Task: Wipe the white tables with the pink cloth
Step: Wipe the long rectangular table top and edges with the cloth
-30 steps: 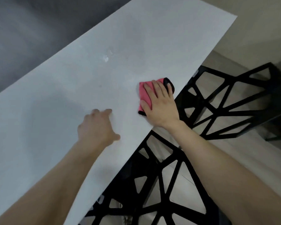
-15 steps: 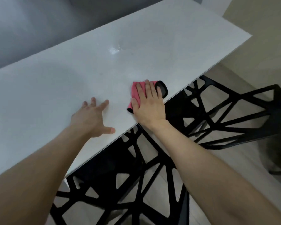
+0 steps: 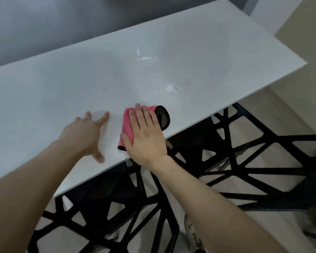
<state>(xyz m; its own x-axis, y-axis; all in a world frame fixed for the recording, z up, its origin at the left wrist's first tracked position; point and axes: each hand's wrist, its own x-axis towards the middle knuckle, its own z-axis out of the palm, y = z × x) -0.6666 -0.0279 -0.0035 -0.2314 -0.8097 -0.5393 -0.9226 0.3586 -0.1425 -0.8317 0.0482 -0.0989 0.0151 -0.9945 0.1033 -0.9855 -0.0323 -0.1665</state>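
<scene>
A long white table (image 3: pixel 171 52) runs from lower left to upper right. The pink cloth (image 3: pixel 126 125), folded and edged in black, lies near the table's front edge. My right hand (image 3: pixel 146 136) presses flat on top of it with fingers spread, covering most of it. My left hand (image 3: pixel 84 132) rests just left of the cloth, fingers apart on the bare tabletop, holding nothing. Two shiny wet smears (image 3: pixel 173 88) show on the surface beyond the cloth.
A grey wall (image 3: pixel 44 24) stands right behind the table. Below the front edge is the black lattice frame (image 3: pixel 226 161) of the base or chairs, over a pale floor (image 3: pixel 281 110). The table ends at a corner at the upper right.
The view has swung so more of the table's right end shows. My right hand has slid the cloth left along the front edge, closer to my left hand, whose fingers have spread.
</scene>
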